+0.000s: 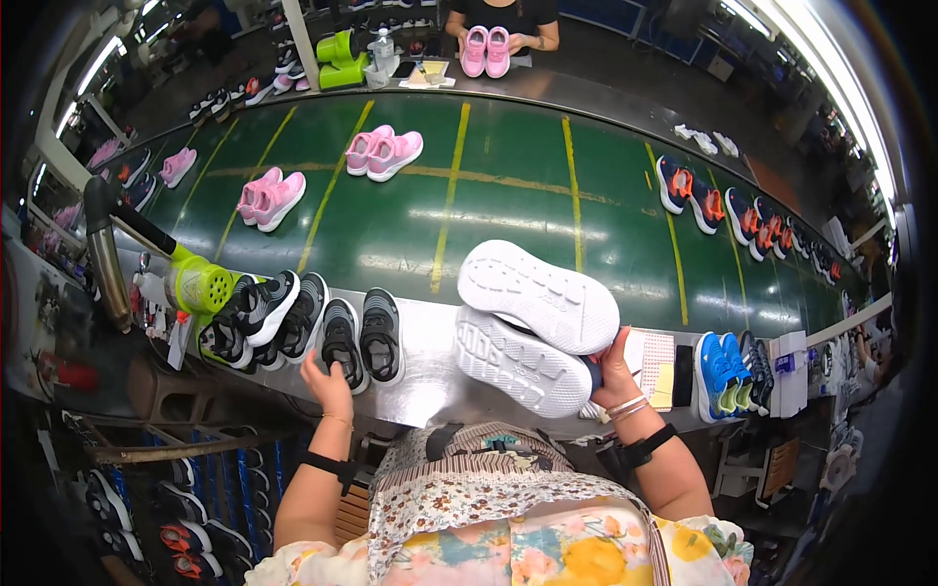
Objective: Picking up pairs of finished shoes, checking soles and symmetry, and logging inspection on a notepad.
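Note:
My right hand (615,377) is closed around a pair of sneakers held soles out. Their white soles, the upper one (537,296) and the lower one (523,363), hide nearly all of the uppers; only a dark bit shows by my fingers. My left hand (330,389) has its fingers apart at the near end of a black sneaker (342,344). Whether the fingertips touch it, I cannot tell. Beside that shoe stands its mate (380,339), also black with a white sole edge.
Several grey-black sneakers (277,305) crowd the left bench beside a lime-green heat blower (202,284). Pink sneakers (385,154) and navy-orange sneakers (691,194) sit on the green conveyor belt (508,210). Blue sneakers (718,376) stand right. Across the belt, a person holds pink shoes (486,52).

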The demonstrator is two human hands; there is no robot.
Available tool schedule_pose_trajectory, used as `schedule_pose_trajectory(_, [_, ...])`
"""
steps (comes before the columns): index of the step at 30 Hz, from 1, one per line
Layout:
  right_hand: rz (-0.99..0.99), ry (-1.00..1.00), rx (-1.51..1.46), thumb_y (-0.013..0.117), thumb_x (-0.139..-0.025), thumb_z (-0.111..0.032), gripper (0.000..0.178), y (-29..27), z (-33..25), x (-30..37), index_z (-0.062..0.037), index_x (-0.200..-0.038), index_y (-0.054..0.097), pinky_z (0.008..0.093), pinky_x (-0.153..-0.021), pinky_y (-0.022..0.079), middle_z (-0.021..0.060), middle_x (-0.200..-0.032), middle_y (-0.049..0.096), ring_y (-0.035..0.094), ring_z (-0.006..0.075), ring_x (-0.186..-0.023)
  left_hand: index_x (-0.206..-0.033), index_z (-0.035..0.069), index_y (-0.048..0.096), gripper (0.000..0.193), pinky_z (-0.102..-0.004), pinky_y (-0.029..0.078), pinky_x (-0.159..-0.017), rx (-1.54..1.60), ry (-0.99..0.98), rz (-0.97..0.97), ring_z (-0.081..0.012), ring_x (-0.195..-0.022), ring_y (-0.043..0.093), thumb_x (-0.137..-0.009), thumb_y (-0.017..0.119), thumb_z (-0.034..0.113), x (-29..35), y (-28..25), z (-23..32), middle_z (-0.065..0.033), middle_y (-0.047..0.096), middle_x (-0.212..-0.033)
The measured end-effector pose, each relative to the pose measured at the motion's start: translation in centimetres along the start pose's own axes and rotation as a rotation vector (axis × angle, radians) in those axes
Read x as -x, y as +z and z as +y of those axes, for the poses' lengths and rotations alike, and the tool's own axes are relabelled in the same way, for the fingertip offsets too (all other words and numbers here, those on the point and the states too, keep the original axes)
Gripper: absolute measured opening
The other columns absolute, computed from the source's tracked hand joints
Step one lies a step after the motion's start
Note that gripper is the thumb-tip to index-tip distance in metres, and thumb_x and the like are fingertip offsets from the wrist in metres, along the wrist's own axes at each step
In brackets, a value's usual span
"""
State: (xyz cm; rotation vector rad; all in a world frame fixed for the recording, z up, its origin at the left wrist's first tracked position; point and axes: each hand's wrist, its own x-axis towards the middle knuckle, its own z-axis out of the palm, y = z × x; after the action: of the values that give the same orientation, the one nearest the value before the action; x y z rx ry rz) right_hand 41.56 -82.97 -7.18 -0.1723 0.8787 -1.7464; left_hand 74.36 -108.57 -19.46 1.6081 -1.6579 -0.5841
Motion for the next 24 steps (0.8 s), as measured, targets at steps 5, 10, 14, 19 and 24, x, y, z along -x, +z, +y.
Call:
schedule_pose_trajectory(5, [0.072, -0.142, 0.034, 0.036, -0.071, -0.075, 0.095, 2.2, 0.7, -0.6, -0.0069, -0.137, 0.026, 0.0388, -0.102, 0.032, 0.0117, -0.136, 0.037, 0.039, 0.0254, -0.123, -0.136, 0.012, 0.028, 0.067, -0.0363, 0.037, -0.090, 0.490, -0.703, -0.474, -0.0255, -0.110, 0.045, -0.074, 0.050, 0.004, -2.7, 0.4, -5.8, -0.0104, 0.044, -0.125])
schedule_pose_trajectory(10, [0.054, -0.123, -0.073, 0.035, -0.074, -0.072, 0.089, -0.6, 1.4, -1.9, -0.0125, -0.139, 0.023, 0.0382, -0.102, 0.033, 0.0090, -0.139, 0.033, 0.035, 0.0249, -0.125, -0.135, 0.014, 0.031, 0.062, -0.0364, 0.041, -0.084, 0.532, -0.736, -0.573, -0.0243, -0.100, 0.051, -0.076, 0.047, 0.002, -4.0, 0.7, -5.5, -0.0079, 0.050, -0.118])
schedule_pose_trajectory(14, [0.005, -0.101, -0.122, 0.034, -0.075, -0.070, 0.085, -3.0, 1.3, -3.2, -0.0175, -0.140, 0.019, 0.0380, -0.103, 0.033, 0.0068, -0.142, 0.028, 0.033, 0.0248, -0.126, -0.134, 0.014, 0.034, 0.061, -0.0348, 0.041, -0.085, 0.513, -0.650, -0.593, -0.0223, -0.101, 0.051, -0.075, 0.046, 0.001, -4.8, 1.8, -6.8, -0.0081, 0.051, -0.116])
schedule_pose_trajectory(19, [0.045, -0.049, -0.156, 0.036, -0.073, -0.072, 0.089, -3.2, 0.0, -4.2, -0.0143, -0.139, 0.022, 0.0384, -0.101, 0.034, 0.0079, -0.139, 0.032, 0.035, 0.0255, -0.125, -0.135, 0.012, 0.033, 0.063, -0.0319, 0.039, -0.088, 0.527, -0.651, -0.645, -0.0224, -0.105, 0.049, -0.074, 0.043, -0.001, -4.8, 1.8, -5.7, -0.0074, 0.050, -0.119])
schedule_pose_trajectory(24, [0.054, -0.036, -0.033, 0.038, -0.071, -0.074, 0.093, -1.8, -2.1, -4.7, -0.0116, -0.138, 0.024, 0.0387, -0.101, 0.035, 0.0088, -0.137, 0.035, 0.037, 0.0252, -0.124, -0.133, 0.011, 0.038, 0.065, -0.0267, 0.038, -0.087, 0.570, -0.569, -0.709, -0.0199, -0.103, 0.050, -0.071, 0.043, -0.004, -4.0, 3.1, -5.3, -0.0085, 0.050, -0.119])
